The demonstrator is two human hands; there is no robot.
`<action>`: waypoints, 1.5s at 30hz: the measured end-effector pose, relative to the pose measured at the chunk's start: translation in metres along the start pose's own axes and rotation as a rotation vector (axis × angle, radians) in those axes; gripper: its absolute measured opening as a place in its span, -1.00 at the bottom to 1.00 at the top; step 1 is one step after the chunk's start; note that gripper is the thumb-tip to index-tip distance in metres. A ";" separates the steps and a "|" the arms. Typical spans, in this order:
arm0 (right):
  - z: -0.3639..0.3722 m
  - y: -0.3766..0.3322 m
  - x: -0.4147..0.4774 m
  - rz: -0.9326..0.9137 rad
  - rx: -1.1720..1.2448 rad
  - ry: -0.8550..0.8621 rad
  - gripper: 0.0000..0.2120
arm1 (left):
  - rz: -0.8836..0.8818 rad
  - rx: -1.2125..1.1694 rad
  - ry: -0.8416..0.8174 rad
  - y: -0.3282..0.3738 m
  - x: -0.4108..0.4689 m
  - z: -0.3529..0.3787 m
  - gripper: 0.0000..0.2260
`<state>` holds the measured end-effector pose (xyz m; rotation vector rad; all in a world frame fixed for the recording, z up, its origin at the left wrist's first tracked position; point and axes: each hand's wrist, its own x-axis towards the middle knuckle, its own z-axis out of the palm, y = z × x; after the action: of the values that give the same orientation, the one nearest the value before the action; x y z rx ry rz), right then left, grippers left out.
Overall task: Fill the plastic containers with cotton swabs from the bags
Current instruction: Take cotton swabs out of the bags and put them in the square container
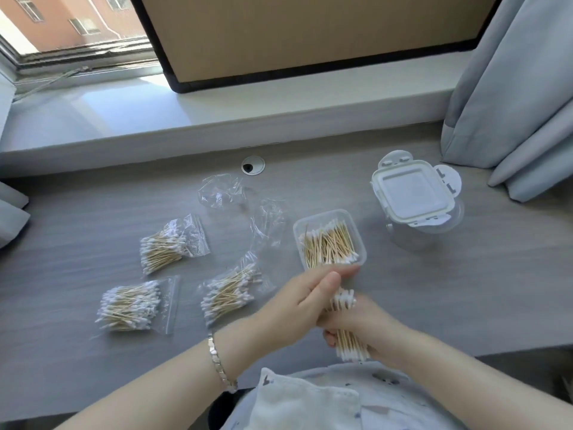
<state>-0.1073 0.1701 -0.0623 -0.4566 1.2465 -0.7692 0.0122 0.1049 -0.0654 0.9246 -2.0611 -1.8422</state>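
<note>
The right hand (372,324) grips a bundle of wooden-stick cotton swabs (350,344). The left hand (297,301) presses it, fingers straight. Just beyond the hands sits a clear square plastic container (322,213).

Both forearms were bare to the frame edge, no sleeves in view. Left hand (297,302) and right hand (369,327) were bare too. Left wrist carried a silver bracelet (220,364) of flat links. Torso wore a pale bluish-white top (387,395) with small scattered dark-blue marks. A white textured cloth (294,401) lay over the chest; couldn't tell what it was.
</note>
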 end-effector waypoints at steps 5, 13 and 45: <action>-0.001 0.033 -0.004 0.147 0.098 0.058 -0.78 | -0.202 0.034 -0.238 -0.025 -0.007 0.024 -0.61; -0.001 0.036 -0.005 0.138 0.044 0.068 -0.85 | -0.161 -0.074 -0.263 -0.017 -0.001 0.026 -0.51; -0.005 -0.066 0.059 -0.295 -1.181 0.376 -0.89 | -0.455 -0.023 0.392 -0.021 0.044 -0.043 -0.88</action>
<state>-0.1220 0.0835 -0.0575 -1.5245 1.9555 -0.2745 0.0085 0.0439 -0.0879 1.7033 -1.6835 -1.6851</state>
